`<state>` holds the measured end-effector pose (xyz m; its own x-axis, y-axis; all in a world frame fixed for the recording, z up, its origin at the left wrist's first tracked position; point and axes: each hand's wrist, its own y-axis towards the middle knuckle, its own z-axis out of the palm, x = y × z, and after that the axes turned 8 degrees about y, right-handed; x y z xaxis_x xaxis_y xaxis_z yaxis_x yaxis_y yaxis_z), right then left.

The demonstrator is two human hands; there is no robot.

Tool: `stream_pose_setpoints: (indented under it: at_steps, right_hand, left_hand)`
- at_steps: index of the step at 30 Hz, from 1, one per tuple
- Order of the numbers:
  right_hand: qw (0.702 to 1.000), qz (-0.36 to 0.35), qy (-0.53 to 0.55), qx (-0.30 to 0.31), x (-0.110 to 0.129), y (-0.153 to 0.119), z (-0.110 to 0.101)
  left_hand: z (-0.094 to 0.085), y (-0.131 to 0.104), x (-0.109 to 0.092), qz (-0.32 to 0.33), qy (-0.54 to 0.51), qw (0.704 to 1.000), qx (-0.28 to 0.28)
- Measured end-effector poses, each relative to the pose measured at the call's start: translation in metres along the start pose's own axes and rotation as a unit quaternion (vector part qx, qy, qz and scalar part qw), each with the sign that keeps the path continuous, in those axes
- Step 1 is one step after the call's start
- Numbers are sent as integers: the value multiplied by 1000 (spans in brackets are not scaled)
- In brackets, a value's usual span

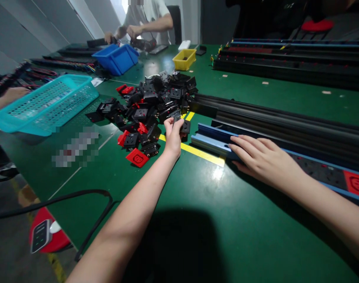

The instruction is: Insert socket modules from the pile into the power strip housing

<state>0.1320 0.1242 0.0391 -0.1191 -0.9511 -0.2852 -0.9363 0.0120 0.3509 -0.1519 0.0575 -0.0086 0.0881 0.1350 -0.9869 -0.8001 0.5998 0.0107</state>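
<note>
Pinching a black socket (185, 126) between the heap (150, 104) and blue rail (211, 144) with our left hand (173, 135), we should grip lightly and steady the rail with our right hand (264, 159), fingers outstretched on it.

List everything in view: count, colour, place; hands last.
Table: one, green, centre.
Socket modules: many, mostly black, some red, heaped mid-table.
Channel rail: one, blue, right foreground, modules inside.
Dark rails: several, black, beyond it.
Far rails: several, black, blue, upper right.
Wire bundles: several, multicoloured, far left.
Perforated basket: one, teal, left.
Large bin: one, blue, beyond heap.
Small bin: one, yellow, right of it.
Tape: several strips, yellow, near heap.
Cable: one, black, lower left.
Stools: two, red, lower left, upper right.
Device: one, dark-faced, on stool.
Co-workers: at least two, one white-shirted, far side, left edge.
Left hand: one, bare, holding black module.
Right hand: one, bare, on rail.
</note>
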Motion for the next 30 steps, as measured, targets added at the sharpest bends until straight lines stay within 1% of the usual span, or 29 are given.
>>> stream_pose_setpoints:
  at_steps: [5,10,14,17,20,22,25,28,30]
  right_hand:
    - [999,26,10,16,1,0,-1]
    - [998,55,8,36,3,1,-2]
    - [998,56,4,40,4,1,-2]
    - [998,54,-1,39,4,1,-2]
    - [998,51,0,40,4,1,-2]
    - [998,50,3,40,4,1,-2]
    - [998,50,2,38,5,2,-2]
    - [998,49,-1,41,5,2,-3]
    - [998,50,-3,42,5,2,-2]
  left_hand:
    - [-1,0,2,42,33,999,-8]
    - [-1,-2,0,106,66,992,23]
    - [1,-4,0,139,82,986,48]
    - [3,-5,1,138,64,986,65]
    - [3,-5,3,126,54,989,61]
    - [2,-5,4,134,84,986,59]
    - [-1,-3,6,146,124,979,72]
    - [-1,-1,7,130,116,981,88]
    - [-1,0,7,125,120,981,88]
